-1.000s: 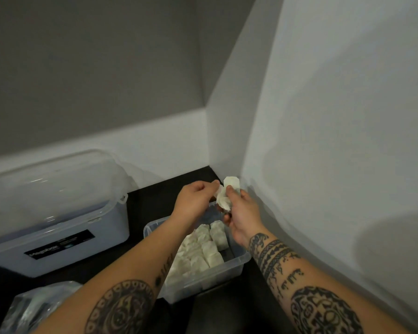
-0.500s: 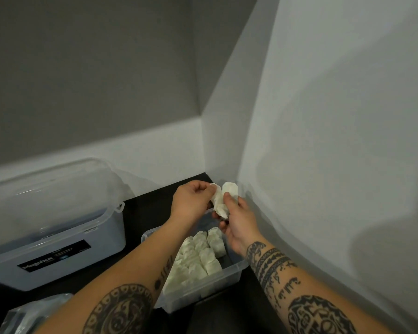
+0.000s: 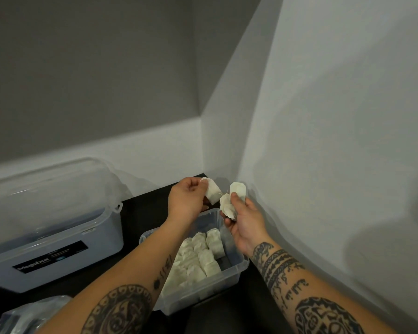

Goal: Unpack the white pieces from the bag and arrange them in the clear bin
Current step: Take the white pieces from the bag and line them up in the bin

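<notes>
My left hand pinches one white piece above the far end of the clear bin. My right hand holds a small bunch of white pieces just to the right of it, close to the wall. A thin thread runs between the two. Inside the bin, several white pieces stand packed in rows, filling its near and middle part; the far end is bare. The clear plastic bag lies at the bottom left corner, partly cut off by the frame.
A large grey-blue storage box with a clear domed lid stands to the left of the bin on the dark counter. White walls close in right behind and to the right of my hands.
My hands have drawn apart: the left has pulled one white piece away from the bunch in the right. The view has shifted slightly downward.
</notes>
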### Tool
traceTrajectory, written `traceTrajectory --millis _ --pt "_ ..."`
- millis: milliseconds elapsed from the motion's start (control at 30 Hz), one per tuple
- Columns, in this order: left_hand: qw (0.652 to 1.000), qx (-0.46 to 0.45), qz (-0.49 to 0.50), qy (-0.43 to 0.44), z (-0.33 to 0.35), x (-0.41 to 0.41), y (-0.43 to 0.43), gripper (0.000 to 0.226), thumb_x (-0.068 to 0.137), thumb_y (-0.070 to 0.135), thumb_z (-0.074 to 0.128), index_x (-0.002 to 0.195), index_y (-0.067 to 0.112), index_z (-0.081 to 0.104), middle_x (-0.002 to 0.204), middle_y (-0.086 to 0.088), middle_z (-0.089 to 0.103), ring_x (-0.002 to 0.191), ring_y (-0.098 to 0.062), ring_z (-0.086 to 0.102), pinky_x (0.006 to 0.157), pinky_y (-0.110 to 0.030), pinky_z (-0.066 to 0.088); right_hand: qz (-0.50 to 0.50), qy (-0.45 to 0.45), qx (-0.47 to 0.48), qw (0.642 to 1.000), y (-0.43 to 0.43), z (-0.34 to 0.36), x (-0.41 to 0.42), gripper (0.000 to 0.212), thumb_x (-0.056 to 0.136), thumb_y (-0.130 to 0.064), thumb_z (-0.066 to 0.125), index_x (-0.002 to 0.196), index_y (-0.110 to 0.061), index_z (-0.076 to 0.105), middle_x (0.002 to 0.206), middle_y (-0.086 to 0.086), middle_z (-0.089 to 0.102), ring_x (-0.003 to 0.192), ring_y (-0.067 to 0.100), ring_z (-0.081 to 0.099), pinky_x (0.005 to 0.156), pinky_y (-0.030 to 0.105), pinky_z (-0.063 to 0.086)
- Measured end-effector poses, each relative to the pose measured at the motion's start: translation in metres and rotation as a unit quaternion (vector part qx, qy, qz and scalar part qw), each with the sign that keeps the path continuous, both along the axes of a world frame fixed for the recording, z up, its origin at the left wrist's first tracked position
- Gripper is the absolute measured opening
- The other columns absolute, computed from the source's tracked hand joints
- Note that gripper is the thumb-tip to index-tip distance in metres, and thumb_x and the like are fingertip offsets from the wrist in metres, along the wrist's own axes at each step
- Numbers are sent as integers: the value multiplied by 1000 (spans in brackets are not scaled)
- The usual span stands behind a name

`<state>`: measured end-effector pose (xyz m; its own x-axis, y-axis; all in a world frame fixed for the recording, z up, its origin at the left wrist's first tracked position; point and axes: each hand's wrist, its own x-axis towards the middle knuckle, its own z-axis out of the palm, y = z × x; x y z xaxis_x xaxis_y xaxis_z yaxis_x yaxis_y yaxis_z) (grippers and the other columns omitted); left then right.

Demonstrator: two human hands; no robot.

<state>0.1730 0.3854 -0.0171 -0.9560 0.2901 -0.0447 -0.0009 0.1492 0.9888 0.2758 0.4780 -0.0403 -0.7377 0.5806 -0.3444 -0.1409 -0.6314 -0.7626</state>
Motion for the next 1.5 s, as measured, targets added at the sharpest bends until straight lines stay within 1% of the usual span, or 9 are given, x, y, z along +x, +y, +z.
traceTrajectory --millis 200,467,567,667,833,1000,1167,1367,1500 --pt "992 -111 -59 7 -21 -4 -17 7 97 22 70 104 23 71 104 -4 73 93 -23 73 62 -26 61 -22 -7 12 1000 11 1 -1 15 100 -25 62 111 -18 67 105 10 72 72 17 66 51 24 50" --pt "920 -336 -199 39 -74 18 -12 16 95 17 70 88 30 64 94 1 71 86 -20 72 84 -44 63 -22 -30 26 999 18 -11 1 10 100 -27 62 107 -22 68 108 11 72 77 20 67 50 24 51" --pt "896 -383 -216 56 -89 20 -7 22 94 18 71 82 32 59 98 2 69 91 -18 69 85 -38 60 -22 -38 22 999 18 -18 1 16 99 -28 63 113 -20 67 109 12 72 78 20 68 50 25 51" --pt "881 -410 -219 86 -101 20 -4 24 94 20 71 80 32 56 95 2 67 87 -14 63 75 -28 49 -22 -48 23 998 19 -24 1 25 99 -29 65 121 -17 66 112 13 72 85 24 68 52 25 52" --pt "873 -427 -211 106 -111 20 -1 31 93 24 73 73 35 53 94 3 66 87 -14 63 75 -27 47 -17 -47 29 998 21 -26 3 22 100 -27 63 117 -15 67 109 13 73 81 20 68 51 25 51" --pt "869 -440 -202 106 -109 17 -4 17 92 25 74 84 30 60 98 0 70 92 -19 66 82 -33 56 -14 -51 30 998 22 -22 4 19 100 -27 62 115 -16 67 110 12 72 82 20 69 56 27 53" --pt "867 -445 -204 100 -109 18 -7 26 89 30 77 75 33 55 95 3 68 89 -16 65 74 -30 51 -12 -51 24 998 17 -20 1 17 99 -29 63 114 -20 67 115 14 71 98 31 69 75 37 58" --pt "903 -376 -161 129 -89 22 -14 16 92 37 72 81 33 61 88 5 69 83 -14 64 69 -28 46 4 -34 15 999 12 -14 1 22 101 -25 60 121 -14 64 114 14 69 85 22 68 59 26 56" --pt "977 -173 -88 93 -53 28 -13 25 103 36 58 91 20 73 85 2 73 80 -12 67 70 -29 52 8 -19 -2 1000 9 -13 -1 27 103 -23 58 126 -10 62 118 17 69 90 25 69 58 27 57"
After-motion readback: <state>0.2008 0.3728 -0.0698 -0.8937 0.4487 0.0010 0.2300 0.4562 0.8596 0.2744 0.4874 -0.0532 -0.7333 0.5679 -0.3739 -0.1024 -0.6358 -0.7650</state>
